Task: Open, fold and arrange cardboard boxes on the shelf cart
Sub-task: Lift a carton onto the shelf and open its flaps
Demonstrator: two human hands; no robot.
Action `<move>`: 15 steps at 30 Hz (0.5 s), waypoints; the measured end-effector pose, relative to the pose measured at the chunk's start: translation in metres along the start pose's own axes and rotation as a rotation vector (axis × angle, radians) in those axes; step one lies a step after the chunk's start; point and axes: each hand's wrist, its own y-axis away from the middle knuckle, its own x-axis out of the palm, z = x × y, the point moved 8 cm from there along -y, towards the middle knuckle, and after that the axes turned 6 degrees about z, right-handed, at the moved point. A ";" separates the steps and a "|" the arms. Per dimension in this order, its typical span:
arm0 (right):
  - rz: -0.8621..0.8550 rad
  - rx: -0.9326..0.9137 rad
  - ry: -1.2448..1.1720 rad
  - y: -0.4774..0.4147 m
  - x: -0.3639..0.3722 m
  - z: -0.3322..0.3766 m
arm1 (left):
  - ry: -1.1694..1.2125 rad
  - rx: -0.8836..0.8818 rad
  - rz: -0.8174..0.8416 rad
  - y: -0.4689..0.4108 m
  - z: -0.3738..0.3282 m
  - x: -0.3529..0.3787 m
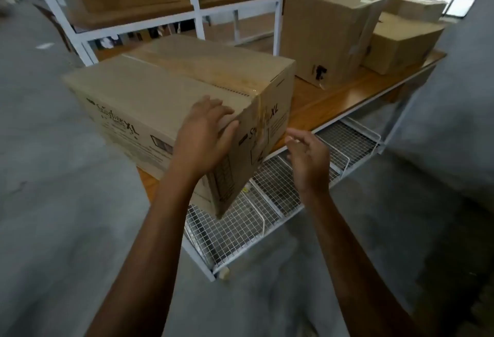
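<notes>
Head view: the large taped brown cardboard box lies on the wooden shelf of the white-framed cart, its long axis running near-right to far-left. The left hand presses open-palmed on its near corner (resting, not gripping). The right hand, fingers loose and empty, hovers just right of it.

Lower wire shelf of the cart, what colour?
White wire mesh, clearest in the head view.

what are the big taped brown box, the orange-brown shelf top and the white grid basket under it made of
Big brown box: matte cardboard, glossy clear tape along its seam. Orange-brown shelf top: looks like wood or laminate, slight sheen. White grid basket: seemingly painted metal wire mesh.
</notes>
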 end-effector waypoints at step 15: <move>0.184 0.021 -0.071 -0.126 -0.044 -0.028 | -0.125 -0.097 0.067 -0.147 -0.049 0.065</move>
